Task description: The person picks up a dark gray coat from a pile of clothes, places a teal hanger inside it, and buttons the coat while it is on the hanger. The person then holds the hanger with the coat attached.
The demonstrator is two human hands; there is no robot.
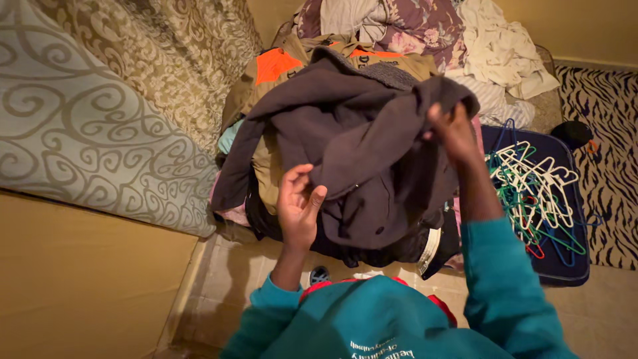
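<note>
A dark grey-brown jacket [359, 139] hangs over a heap of clothes in the middle of the view. My right hand [452, 129] pinches the jacket's upper right part and lifts it. My left hand [299, 206] is at the jacket's lower left, fingers bent around a fold of the fabric. Under the jacket lies a tan garment with orange patches [276, 66]. Both my arms wear teal sleeves.
A patterned mattress or cushion [100, 119] leans at the left. More clothes [425, 33] pile at the back. A dark blue case [565, 266] on the right holds several plastic hangers [531, 189]. A zebra-print rug [608, 166] lies at the far right.
</note>
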